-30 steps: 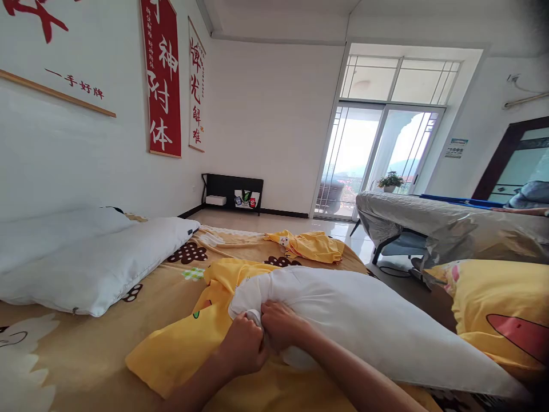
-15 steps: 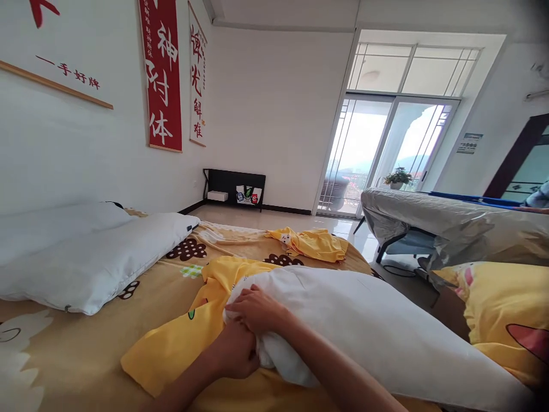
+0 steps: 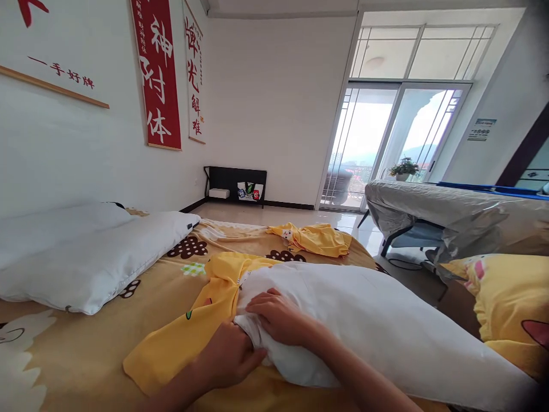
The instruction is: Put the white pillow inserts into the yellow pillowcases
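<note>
The fingertips of the left hand (image 3: 229, 356) are disappearing into white cloth, its grip closing on a bunched fold. The right hand (image 3: 283, 321) is resting bent fingers beside it (what its grip is holding, if anything, I cannot tell). The white pillow (image 3: 377, 320) is lying on the bed (image 3: 94, 360), bulging smoothly, creasing near the hands, partly covering a crumpled yellow cloth (image 3: 171, 337); its right corner is fading into shadow.

White pillow (image 3: 364, 320) — plump, wrinkled, touching yellow pillowcase (image 3: 175, 346)
</note>
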`<state>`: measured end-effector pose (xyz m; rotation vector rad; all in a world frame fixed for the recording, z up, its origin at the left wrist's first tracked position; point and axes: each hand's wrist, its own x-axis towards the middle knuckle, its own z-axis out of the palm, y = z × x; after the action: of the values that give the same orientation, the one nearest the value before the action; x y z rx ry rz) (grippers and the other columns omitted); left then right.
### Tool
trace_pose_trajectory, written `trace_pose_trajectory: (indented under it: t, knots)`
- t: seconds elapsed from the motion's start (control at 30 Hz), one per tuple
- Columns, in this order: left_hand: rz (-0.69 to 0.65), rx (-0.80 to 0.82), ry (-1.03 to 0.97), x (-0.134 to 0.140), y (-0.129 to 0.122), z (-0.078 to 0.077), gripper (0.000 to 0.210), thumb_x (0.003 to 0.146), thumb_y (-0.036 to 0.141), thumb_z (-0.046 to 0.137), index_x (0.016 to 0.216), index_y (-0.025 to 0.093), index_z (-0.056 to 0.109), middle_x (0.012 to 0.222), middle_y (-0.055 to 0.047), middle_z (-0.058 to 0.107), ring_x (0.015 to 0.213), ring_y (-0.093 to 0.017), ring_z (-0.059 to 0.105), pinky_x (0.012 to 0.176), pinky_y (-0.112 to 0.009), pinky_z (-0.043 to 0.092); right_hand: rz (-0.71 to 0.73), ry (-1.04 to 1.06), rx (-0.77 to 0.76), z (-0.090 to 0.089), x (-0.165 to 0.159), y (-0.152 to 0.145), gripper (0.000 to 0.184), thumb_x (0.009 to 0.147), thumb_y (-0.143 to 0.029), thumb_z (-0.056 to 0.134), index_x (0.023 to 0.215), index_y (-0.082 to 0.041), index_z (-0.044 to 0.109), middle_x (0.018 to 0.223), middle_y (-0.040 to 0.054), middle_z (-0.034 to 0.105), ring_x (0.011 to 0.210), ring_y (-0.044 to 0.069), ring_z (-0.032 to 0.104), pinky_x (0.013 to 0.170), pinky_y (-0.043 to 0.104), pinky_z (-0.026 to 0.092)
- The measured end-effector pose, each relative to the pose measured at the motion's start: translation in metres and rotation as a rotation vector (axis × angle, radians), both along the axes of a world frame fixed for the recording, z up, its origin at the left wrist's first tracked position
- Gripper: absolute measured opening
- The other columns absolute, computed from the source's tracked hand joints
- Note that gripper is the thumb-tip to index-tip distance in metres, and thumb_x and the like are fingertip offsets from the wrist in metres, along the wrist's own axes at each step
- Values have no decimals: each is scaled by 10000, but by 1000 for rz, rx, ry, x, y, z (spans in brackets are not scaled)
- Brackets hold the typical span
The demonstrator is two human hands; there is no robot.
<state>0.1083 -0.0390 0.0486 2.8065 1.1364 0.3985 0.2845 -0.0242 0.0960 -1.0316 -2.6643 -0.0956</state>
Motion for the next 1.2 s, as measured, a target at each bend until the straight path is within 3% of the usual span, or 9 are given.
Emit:
trace_pose_trajectory:
  t: [0.1,0.23,0.37,0.53,0.73,0.83,0.97,1.07,1.2]
  knots:
    - [38,-20,5,0,5,-4,532,940,434,346,586,196,664,580,-51,649,547,-144,524,625,-295,381,-11,-81,136,-12,40,-57,555,812,-122,472,1359,-215,486,1361,79,556,1261,221,485,1011,370,386]
    - [51,-16,48,13,10,0,465,898,410,419,591,186,687,589,-71,664,551,-155,534,630,-303,389,-32,-185,243,-35,67,-82,715,797,-103,453,1489,-184,289,1508,120,337,1377,271,342,1010,429,363]
    - [47,44,33,21,5,9,343,836,322,482,591,179,675,607,-75,678,595,-176,573,758,-353,426,27,-108,16,-12,65,-39,650,782,-47,430,1386,-282,460,1443,58,468,1328,199,418,1021,399,309]
    - [3,100,-18,31,5,34,286,782,340,531,554,197,630,598,-61,666,623,-187,573,772,-359,430,143,-66,-253,30,39,31,502,690,-6,468,1010,-308,712,1128,-29,703,1086,162,594,968,337,317]
    - [56,84,-72,62,25,62,418,877,327,420,558,176,642,539,-35,639,509,-128,488,746,-344,378,-4,-229,-319,15,25,29,221,698,-9,550,770,-151,704,817,48,737,764,160,645,850,292,440]
    - [-40,28,-86,58,21,53,407,879,379,455,574,174,631,554,-20,643,529,-122,503,755,-323,370,-1,-93,-131,2,50,-16,356,787,-74,519,1074,-216,674,1128,61,695,1035,184,620,972,340,398]
    - [-50,-86,-40,36,11,35,389,866,411,495,579,178,618,586,-16,659,596,-141,557,770,-301,388,-253,-63,343,-36,103,-75,747,795,-51,404,1478,-332,295,1490,88,396,1347,286,380,967,481,393]
    - [-93,-121,26,31,7,30,322,831,384,552,590,179,615,638,-16,685,626,-145,587,816,-303,397,-454,-130,553,-62,136,-87,784,798,-27,362,1502,-346,229,1406,142,484,1272,339,454,884,514,419]
    - [-163,-61,111,45,0,37,269,783,301,563,546,178,600,603,-23,680,562,-141,585,811,-325,409,-343,-223,543,-51,151,-64,665,861,-41,356,1476,-293,318,1055,97,658,919,247,604,834,427,449]
